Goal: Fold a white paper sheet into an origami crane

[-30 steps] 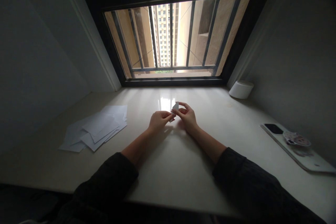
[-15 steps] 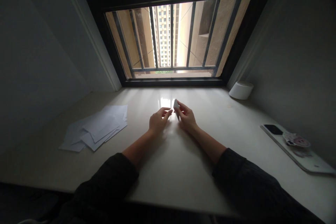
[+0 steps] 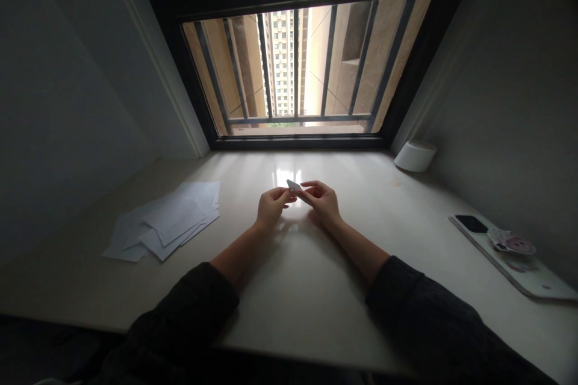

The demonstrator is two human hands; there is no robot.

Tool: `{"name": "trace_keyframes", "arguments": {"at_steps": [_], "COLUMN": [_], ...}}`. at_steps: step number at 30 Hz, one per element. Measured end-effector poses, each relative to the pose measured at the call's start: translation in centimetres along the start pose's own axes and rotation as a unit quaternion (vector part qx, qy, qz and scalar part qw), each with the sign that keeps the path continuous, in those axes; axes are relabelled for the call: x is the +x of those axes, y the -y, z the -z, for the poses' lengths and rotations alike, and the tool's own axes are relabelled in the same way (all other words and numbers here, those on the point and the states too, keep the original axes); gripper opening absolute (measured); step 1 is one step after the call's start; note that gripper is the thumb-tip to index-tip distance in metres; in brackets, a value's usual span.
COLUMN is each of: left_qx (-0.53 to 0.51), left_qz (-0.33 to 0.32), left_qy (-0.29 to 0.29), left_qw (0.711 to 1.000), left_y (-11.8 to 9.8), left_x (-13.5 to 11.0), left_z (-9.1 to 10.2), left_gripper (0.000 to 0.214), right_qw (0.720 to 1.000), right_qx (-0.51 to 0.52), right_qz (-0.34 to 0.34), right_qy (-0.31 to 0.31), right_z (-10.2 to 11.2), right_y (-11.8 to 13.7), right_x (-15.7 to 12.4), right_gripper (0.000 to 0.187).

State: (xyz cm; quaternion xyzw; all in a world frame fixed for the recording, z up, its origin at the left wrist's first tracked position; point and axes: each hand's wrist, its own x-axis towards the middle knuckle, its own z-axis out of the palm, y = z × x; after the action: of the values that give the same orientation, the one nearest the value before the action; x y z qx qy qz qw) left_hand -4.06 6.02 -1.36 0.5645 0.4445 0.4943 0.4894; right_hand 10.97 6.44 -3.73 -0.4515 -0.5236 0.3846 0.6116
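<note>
Head view, looking forward and down: my hands are close together above the middle of the counter (image 3: pixel 298 289), and a small folded piece of white paper (image 3: pixel 293 185) sits between them. My right hand (image 3: pixel 324 203) pinches its right end between thumb and fingers, so the paper lies nearer that hand. My left hand (image 3: pixel 272 207) is curled just below and left of the paper's pointed end. Its fingertips come right up to the paper, but from here I cannot tell whether they touch it. The paper's long axis runs roughly left to right, tilting slightly toward the far side, with the narrow tip pointing far-left, toward my left hand.

My forearms reach in from the near side, ending in dark sleeves. Loose white paper sheets (image 3: pixel 165 222) lie overlapping on the left of the counter, well apart from my left hand. At the far right corner, a white cylindrical container (image 3: pixel 415 155) stands near the foot of the barred window (image 3: pixel 298 143), which looks out on a tall building (image 3: pixel 282 63). Near the right edge lies a pale flat slab (image 3: pixel 524 274), carrying a dark rectangle (image 3: pixel 471 224) and a round pink-and-white sticker (image 3: pixel 512 242).
</note>
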Motion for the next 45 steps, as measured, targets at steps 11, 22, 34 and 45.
{"name": "trace_keyframes", "arguments": {"at_steps": [11, 22, 34, 45], "left_qx": [-0.026, -0.016, -0.036, -0.026], "left_qz": [-0.035, -0.026, -0.025, -0.061], "left_qy": [-0.002, -0.042, -0.037, -0.026], "left_qw": [0.999, 0.999, 0.998, 0.997], "left_y": [0.2, 0.1, 0.4, 0.7], "left_x": [0.2, 0.1, 0.2, 0.1], "left_z": [-0.1, -0.3, -0.3, -0.2], "left_gripper": [0.038, 0.032, 0.037, 0.039], "right_qw": [0.998, 0.989, 0.964, 0.964], "right_qx": [0.054, -0.111, -0.211, -0.209], "right_qz": [-0.016, 0.097, 0.16, 0.162], "right_qy": [0.001, -0.014, -0.016, -0.008], "right_z": [-0.2, -0.1, -0.4, -0.4], "right_y": [-0.3, 0.8, 2.0, 2.1], "right_x": [0.2, -0.6, -1.3, -1.2], "right_gripper": [0.033, 0.022, 0.013, 0.014]}}
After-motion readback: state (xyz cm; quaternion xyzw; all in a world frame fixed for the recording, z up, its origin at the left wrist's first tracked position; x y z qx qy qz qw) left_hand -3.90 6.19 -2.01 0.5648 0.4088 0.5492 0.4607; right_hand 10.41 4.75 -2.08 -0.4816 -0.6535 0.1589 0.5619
